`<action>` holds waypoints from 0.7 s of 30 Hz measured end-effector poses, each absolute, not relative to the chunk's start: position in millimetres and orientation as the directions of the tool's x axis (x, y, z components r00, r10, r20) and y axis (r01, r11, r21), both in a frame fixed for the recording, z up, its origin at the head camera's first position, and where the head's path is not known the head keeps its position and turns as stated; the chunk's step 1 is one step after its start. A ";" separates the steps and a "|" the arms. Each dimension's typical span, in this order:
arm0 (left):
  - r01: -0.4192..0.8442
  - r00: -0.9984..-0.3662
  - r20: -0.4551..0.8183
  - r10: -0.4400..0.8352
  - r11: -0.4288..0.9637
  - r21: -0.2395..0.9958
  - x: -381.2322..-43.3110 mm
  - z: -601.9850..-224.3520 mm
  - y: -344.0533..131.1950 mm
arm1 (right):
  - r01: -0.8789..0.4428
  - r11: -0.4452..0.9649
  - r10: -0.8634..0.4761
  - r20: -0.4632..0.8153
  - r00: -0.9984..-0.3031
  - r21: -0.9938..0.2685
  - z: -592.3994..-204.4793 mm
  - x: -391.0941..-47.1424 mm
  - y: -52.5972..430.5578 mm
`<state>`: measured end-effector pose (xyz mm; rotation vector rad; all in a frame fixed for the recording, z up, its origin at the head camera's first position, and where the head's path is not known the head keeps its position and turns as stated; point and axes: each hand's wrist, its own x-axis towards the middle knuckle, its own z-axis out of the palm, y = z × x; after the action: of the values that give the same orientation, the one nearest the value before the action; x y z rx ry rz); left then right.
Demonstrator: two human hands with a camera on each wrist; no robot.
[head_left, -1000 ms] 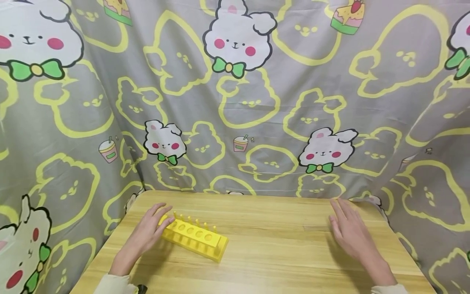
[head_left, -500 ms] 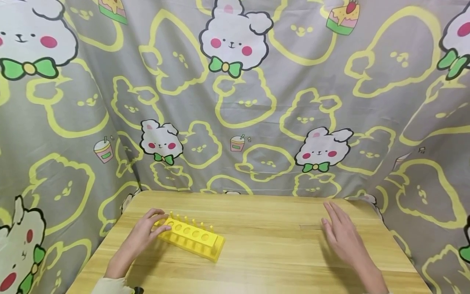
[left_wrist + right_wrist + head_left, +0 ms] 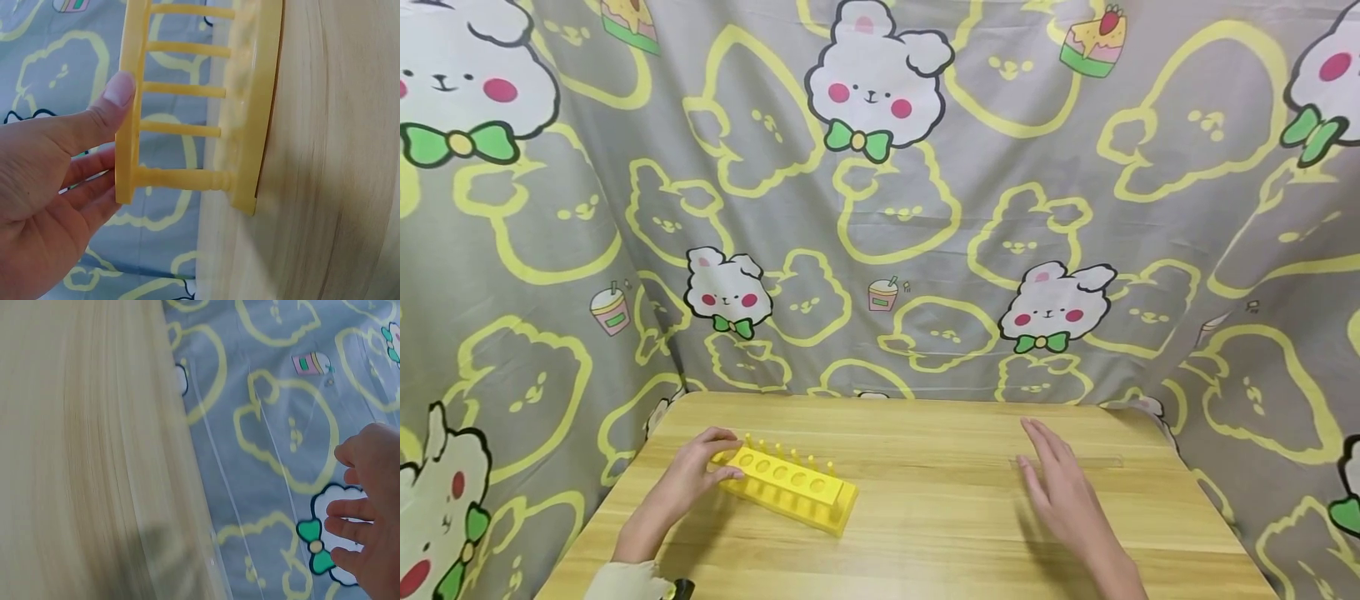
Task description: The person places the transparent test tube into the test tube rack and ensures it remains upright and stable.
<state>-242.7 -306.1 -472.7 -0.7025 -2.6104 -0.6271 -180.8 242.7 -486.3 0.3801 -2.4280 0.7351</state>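
A yellow plastic test tube rack (image 3: 790,477) stands at the left of the table, with round holes along its top plate and a row of upright pegs behind. My left hand (image 3: 696,471) grips its left end; in the left wrist view the thumb (image 3: 119,90) lies on one side of the top plate and fingers on the other. The rack's holes hold nothing. My right hand (image 3: 1060,492) is over the right half of the table, fingers extended and holding nothing. Partly hidden by it lies a thin, clear tube (image 3: 1101,461).
The wooden table (image 3: 925,533) reaches back to a grey curtain (image 3: 865,333) printed with rabbits, which also hangs along both sides. Something small and black (image 3: 682,589) shows at the left sleeve (image 3: 625,581).
My right hand has moved left, across the clear tube, and more of the tube's right part now shows. The left hand stays at the rack's end, which is nearly still.
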 end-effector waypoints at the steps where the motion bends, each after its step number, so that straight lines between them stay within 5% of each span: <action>1: 0.541 -0.811 0.445 0.380 0.778 0.320 -243.0 -472.5 -306.2 | -0.418 0.807 -0.102 0.598 -0.795 -0.418 -486.6 -181.1 238.8; 21: 0.543 -0.807 0.466 0.362 0.766 0.345 -244.8 -474.1 -305.3 | -0.456 0.774 -0.130 0.594 -0.793 -0.439 -494.2 -186.6 200.1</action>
<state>-244.8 -305.3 -474.1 -0.6911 -2.5868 -0.6688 -186.6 200.1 -494.2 0.4376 -2.4172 0.7896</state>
